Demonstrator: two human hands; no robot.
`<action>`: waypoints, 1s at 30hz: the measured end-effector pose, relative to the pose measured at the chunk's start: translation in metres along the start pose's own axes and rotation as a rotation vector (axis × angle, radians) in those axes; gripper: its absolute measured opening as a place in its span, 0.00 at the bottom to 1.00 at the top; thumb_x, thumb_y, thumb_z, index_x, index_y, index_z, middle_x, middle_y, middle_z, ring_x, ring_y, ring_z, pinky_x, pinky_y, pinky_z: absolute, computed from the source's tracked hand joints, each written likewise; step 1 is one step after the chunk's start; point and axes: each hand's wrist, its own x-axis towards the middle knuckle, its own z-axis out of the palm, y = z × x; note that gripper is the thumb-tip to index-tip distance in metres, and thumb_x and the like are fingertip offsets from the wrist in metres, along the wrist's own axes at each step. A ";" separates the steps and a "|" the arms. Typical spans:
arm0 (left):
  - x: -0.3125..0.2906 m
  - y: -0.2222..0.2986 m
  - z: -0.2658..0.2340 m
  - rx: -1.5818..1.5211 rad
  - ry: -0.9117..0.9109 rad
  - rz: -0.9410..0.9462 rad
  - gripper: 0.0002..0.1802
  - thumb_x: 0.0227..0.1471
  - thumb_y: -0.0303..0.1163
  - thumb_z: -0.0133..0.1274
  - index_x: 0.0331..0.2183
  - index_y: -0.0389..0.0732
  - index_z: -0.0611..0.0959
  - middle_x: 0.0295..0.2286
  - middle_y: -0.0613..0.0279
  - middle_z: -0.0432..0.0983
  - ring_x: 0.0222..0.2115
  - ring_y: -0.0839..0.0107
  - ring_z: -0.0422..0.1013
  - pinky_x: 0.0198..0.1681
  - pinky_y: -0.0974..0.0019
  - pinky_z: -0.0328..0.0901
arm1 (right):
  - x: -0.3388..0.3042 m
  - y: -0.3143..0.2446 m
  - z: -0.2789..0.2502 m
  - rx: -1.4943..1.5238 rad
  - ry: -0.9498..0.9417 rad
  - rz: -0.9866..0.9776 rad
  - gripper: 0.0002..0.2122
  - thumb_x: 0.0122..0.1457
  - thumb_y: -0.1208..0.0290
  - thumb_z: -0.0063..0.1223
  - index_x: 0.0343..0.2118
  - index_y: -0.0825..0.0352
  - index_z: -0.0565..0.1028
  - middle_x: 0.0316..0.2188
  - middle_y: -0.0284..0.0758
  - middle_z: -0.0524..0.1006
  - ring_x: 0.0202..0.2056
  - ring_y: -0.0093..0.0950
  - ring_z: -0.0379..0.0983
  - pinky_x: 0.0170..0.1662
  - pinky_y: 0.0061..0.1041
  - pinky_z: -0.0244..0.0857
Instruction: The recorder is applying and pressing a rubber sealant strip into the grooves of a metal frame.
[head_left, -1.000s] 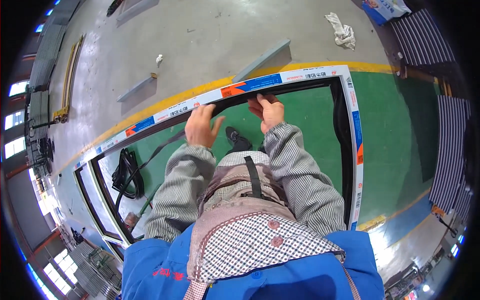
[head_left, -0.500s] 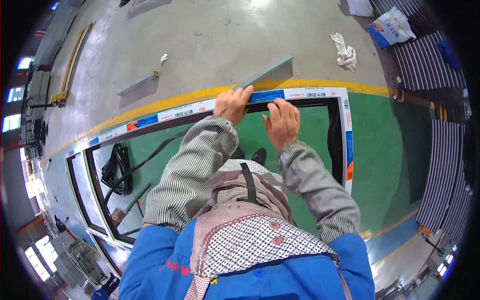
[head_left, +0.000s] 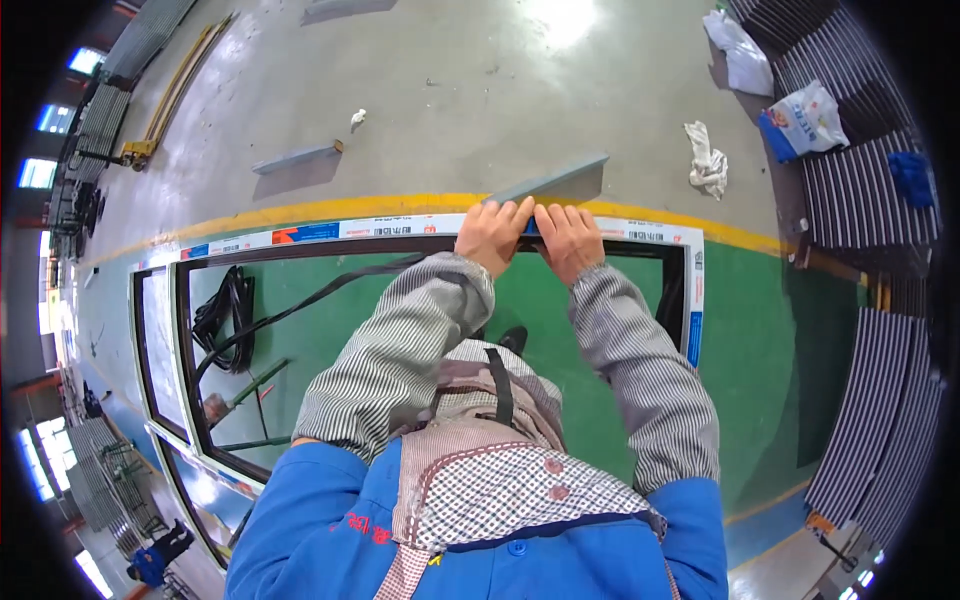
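Note:
My left hand (head_left: 492, 238) and my right hand (head_left: 571, 240) sit side by side on the far bar of a large window frame (head_left: 390, 229). The bar is covered with white, blue and orange printed film. Both hands have their fingers curled over its top, thumbs close together and partly hidden. A black rubber strip (head_left: 322, 292) runs from a loose coil (head_left: 222, 325) on the left up to the inner edge near my left hand. More dark strip (head_left: 672, 290) lines the frame's inner right side. Whether the fingers also pinch the strip is hidden.
Beyond the frame, two grey bars (head_left: 550, 180) (head_left: 297, 158) and a white rag (head_left: 707, 163) lie on the floor. Striped profile stacks (head_left: 868, 410) and a white-blue bag (head_left: 803, 122) are at right. A yellow pallet truck (head_left: 160, 120) stands far left; another person (head_left: 162, 555) is lower left.
My right hand has come down from above the frame's inner edge onto the far bar, beside my left hand. The left stays on the bar. The view has shifted slightly.

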 end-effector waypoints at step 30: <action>-0.492 -0.440 -0.095 0.285 -0.643 -1.156 0.23 0.45 0.48 0.55 0.40 0.44 0.79 0.37 0.59 0.73 0.43 0.65 0.66 0.45 0.58 0.62 | 0.020 -0.230 0.018 -0.276 0.141 0.358 0.28 0.55 0.57 0.51 0.55 0.67 0.60 0.56 0.46 0.61 0.55 0.43 0.58 0.54 0.42 0.53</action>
